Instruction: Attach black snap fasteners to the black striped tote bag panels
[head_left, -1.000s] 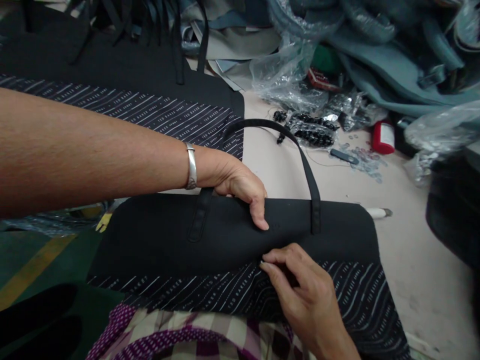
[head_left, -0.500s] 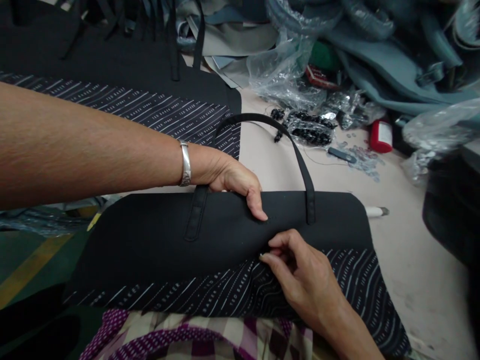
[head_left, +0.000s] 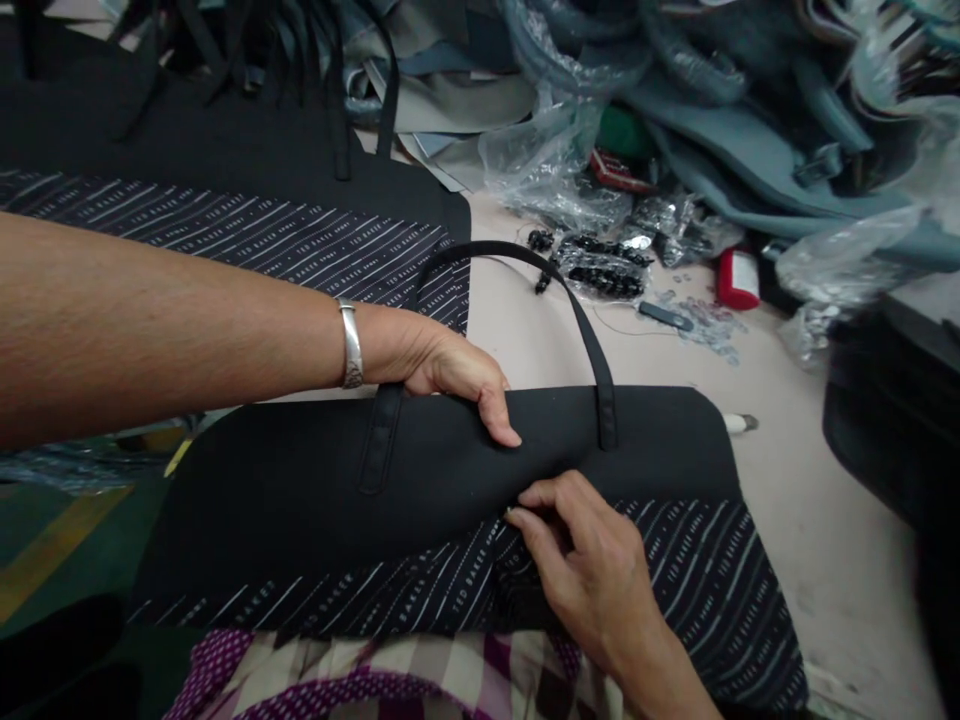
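Observation:
A bag panel (head_left: 270,490), smooth black above and striped, lettered fabric below, lies across the table's front edge and my lap. A black strap handle (head_left: 589,335) arches up from it. My left hand (head_left: 469,380), with a silver bangle at the wrist, grips the panel's top edge, thumb in front and fingers hidden behind. My right hand (head_left: 585,550) pinches at the seam where black meets striped fabric, thumb and forefinger close together. The fabric puckers around that pinch. Anything small between those fingertips is too hidden to make out.
Similar black and striped panels (head_left: 247,235) lie stacked at the back left. Behind are plastic bags (head_left: 540,160), a packet of black pieces (head_left: 607,270), a red container (head_left: 739,278), a grey cutter-like tool (head_left: 666,317) and clear scraps. Grey-blue parts (head_left: 750,150) are heaped at the back right.
The whole view has shifted slightly, so hands and panel appear a little further left. My right thumb and forefinger stay at the seam, and my left hand keeps its hold.

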